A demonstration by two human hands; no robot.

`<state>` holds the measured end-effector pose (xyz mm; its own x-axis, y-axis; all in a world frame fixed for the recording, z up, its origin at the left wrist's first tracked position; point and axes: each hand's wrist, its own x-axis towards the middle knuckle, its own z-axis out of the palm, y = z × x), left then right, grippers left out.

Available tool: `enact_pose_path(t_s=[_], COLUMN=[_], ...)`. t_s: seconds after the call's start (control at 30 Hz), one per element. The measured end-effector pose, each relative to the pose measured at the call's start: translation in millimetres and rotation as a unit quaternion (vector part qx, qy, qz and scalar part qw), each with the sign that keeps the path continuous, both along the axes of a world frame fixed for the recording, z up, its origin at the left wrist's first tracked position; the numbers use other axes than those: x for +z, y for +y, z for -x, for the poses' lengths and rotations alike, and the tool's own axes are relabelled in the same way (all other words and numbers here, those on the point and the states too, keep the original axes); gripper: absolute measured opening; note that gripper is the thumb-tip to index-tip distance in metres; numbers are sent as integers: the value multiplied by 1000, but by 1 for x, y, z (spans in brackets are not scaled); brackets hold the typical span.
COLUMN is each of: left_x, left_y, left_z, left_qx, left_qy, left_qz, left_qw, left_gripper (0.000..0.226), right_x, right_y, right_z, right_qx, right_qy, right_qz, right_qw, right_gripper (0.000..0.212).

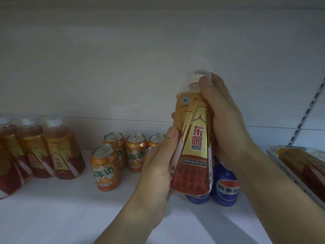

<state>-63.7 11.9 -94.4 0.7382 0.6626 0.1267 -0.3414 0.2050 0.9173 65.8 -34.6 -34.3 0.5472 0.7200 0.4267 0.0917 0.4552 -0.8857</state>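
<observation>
A gold and red drink bottle (193, 138) with a clear cap is held upright above the white shelf (70, 208), its label facing me. My left hand (156, 175) grips its lower part from the left, thumb on the label. Around its upper part and neck my right hand (226, 120) wraps from the right, thumb up by the cap.
Three more gold-and-red bottles (58, 152) stand at the left of the shelf. Several orange cans (105, 168) are grouped in the middle. Blue cola cans (226, 184) stand behind the held bottle. Another gold and red bottle (302, 164) lies in a tray at the right edge.
</observation>
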Motion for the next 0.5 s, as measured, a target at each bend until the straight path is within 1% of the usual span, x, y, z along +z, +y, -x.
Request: enact_pose_path(t_s=[0.07, 0.17, 0.23, 0.27, 0.37, 0.5], left_x=[0, -1, 2, 2, 2, 1], left_y=[2, 4, 1, -1, -4, -6], left_z=[0, -2, -3, -4, -6, -8], left_qx=[-2, -10, -35, -47, -54, -42], left_qy=[-1, 1, -16, -27, -48, -70], left_qz=[16, 9, 4, 8, 16, 49], left_qw=[1000, 1000, 999, 999, 997, 995], left_gripper=[70, 57, 35, 34, 40, 46], right_x=[-1, -2, -2, -2, -3, -4], right_y=[0, 0, -1, -1, -2, -2], right_z=[0, 0, -1, -1, -4, -4], right_qx=[0, -13, -18, -19, -8, 19], right_qy=[-5, -11, -11, -12, -12, 6], right_qz=[3, 12, 13, 12, 8, 31], right_qw=[1000, 1000, 1000, 1000, 1000, 999], right_gripper=[45, 44, 45, 46, 48, 62])
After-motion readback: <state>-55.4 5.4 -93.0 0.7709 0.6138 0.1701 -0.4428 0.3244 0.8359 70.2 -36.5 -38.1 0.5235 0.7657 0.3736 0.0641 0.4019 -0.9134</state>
